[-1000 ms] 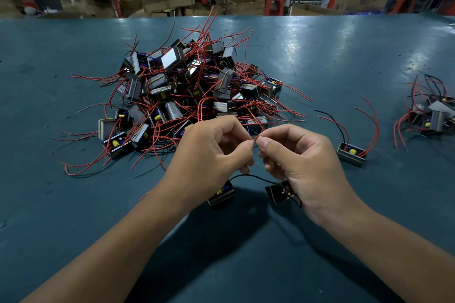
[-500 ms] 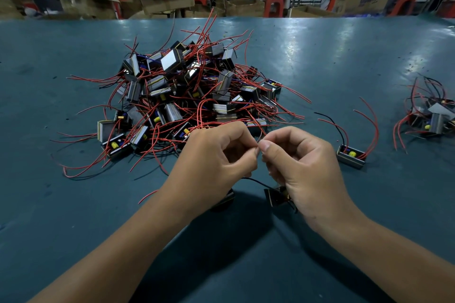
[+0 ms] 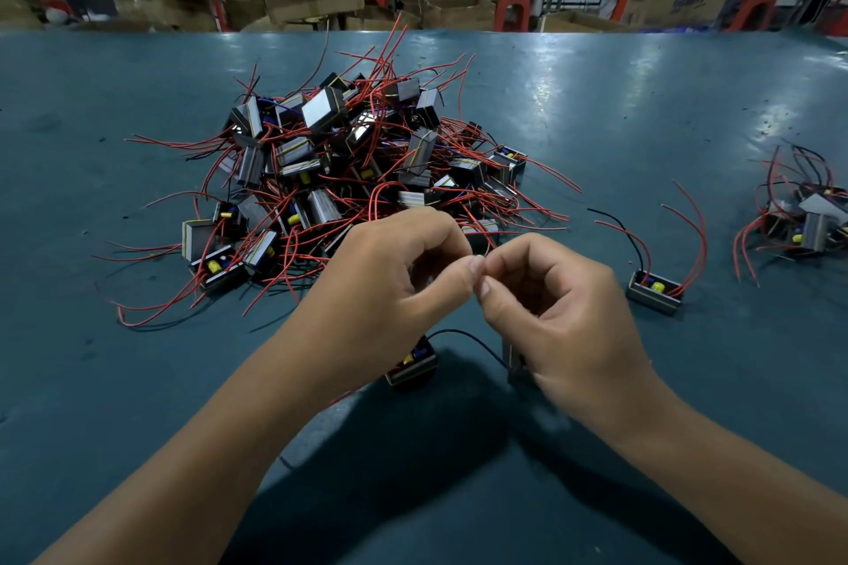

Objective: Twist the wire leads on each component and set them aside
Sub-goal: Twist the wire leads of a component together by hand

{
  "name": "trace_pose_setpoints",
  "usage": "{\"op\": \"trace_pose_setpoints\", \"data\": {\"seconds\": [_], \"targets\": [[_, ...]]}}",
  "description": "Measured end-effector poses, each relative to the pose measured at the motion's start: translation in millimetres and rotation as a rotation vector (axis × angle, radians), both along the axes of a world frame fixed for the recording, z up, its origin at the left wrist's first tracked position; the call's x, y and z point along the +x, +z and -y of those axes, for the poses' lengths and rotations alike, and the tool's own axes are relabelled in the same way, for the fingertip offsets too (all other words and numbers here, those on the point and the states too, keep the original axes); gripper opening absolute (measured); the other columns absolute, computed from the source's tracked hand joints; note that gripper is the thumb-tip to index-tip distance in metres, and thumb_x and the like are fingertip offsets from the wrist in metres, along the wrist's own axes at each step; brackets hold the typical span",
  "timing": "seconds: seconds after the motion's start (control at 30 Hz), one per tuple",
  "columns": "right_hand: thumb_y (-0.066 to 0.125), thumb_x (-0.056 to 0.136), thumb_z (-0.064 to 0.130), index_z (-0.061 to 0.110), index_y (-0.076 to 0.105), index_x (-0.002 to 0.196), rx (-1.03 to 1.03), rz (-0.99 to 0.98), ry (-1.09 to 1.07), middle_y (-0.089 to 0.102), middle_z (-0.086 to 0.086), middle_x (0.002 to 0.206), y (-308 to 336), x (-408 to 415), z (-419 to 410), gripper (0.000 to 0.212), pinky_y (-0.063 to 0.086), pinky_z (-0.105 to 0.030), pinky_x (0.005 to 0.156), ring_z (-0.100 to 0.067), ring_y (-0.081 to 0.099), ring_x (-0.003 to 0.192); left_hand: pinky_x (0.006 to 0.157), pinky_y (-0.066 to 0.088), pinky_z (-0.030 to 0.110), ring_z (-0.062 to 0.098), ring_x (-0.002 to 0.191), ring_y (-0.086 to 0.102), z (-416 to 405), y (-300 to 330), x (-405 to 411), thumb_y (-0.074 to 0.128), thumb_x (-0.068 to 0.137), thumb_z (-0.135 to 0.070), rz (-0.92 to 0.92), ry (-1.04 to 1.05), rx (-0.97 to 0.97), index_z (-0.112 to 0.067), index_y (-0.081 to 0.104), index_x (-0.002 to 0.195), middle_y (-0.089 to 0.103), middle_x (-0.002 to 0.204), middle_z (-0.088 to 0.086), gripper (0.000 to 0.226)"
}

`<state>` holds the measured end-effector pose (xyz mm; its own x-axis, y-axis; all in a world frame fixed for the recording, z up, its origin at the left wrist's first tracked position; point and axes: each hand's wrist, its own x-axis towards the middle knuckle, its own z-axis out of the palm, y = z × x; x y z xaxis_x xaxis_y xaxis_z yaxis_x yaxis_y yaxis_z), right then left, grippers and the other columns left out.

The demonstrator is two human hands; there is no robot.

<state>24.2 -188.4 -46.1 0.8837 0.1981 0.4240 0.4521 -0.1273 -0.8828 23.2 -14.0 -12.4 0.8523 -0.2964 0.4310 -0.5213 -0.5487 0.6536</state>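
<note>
My left hand (image 3: 385,284) and right hand (image 3: 555,312) pinched wire leads (image 3: 477,264) fingertip to fingertip above the desk (image 3: 137,381), mid-twist I reckoned, one component (image 3: 411,366) dangling below, next needing more turns, then setting it aside.

Both forearms enter from the lower edge of the view and converge toward the centre, bare to the wrist. The left hand (image 3: 390,284) is held knuckles-up, its fingers curled inward and the thumb pressed against the index fingertip in a pinch. The right hand (image 3: 564,312) mirrors it, back of the hand facing right, fingers curled, thumb and index finger closed together. The two pinches meet tip to tip, thumbs touching or almost touching. Both wrists are slightly bent, with the hands raised above the surface (image 3: 137,381). What is pinched between the fingertips is too small to tell.
</note>
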Motion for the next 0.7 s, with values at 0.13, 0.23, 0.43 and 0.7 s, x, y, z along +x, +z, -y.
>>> {"op": "trace_pose_setpoints", "data": {"seconds": [0.13,0.23,0.43,0.7], "targets": [[0.067,0.086,0.016,0.024,0.063,0.079,-0.112,0.128,-0.027,0.059,0.004,0.065,-1,-2,-1,0.011,0.04,-0.017,0.052,-0.002,0.048,0.054,0.042,0.025,0.011,0.003,0.041,0.032,0,-1,1,0.068,0.092,-0.017,-0.296,0.015,-0.211,-0.016,0.066,0.064,0.042,0.048,-0.012,0.029],[0.066,0.088,0.016,0.022,0.063,0.083,-0.14,0.148,-0.017,0.06,0.008,0.069,-1,-1,0,0.008,0.041,-0.013,0.056,-0.002,0.051,0.057,0.042,0.025,0.014,0.005,0.043,0.031,-2,-1,2,0.073,0.089,-0.023,-0.353,0.021,-0.276,-0.02,0.069,0.06,0.046,0.05,-0.005,0.03],[0.063,0.091,0.019,0.025,0.061,0.083,-0.108,0.103,0.029,0.056,0.016,0.066,0,4,6,0.01,0.042,-0.016,0.052,-0.003,0.049,0.054,0.056,0.042,0.021,0.007,0.062,0.054,-19,4,7,0.071,0.089,-0.017,-0.125,-0.079,-0.177,-0.024,0.073,0.087,0.064,0.075,-0.011,0.008],[0.062,0.092,0.015,0.019,0.062,0.087,-0.122,0.089,0.159,0.055,0.016,0.066,3,4,11,0.006,0.04,-0.014,0.057,-0.002,0.048,0.057,0.074,0.047,0.023,0.009,0.087,0.06,-21,4,12,0.076,0.087,-0.018,0.197,-0.188,0.098,-0.012,0.077,0.092,0.062,0.094,-0.003,0.008]]}}
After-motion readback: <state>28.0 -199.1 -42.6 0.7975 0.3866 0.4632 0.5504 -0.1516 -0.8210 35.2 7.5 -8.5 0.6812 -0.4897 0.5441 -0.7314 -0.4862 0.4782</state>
